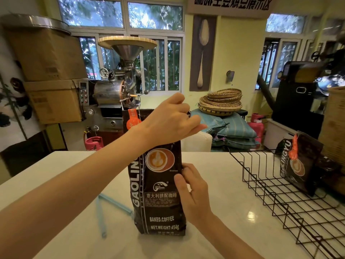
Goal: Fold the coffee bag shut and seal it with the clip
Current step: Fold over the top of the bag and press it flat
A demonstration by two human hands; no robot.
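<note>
A tall black coffee bag stands upright on the white counter, its top still straight up. My left hand reaches over and grips the bag's upper part from the front, hiding most of the top edge. My right hand presses against the bag's right side at mid height, thumb on the front. A light blue sealing clip lies open in a V on the counter, left of the bag and touching its lower left edge.
A black wire rack lies on the counter at the right, with a second black coffee bag leaning in it. Behind the counter stand a coffee roaster, cardboard boxes, stacked woven baskets and sacks.
</note>
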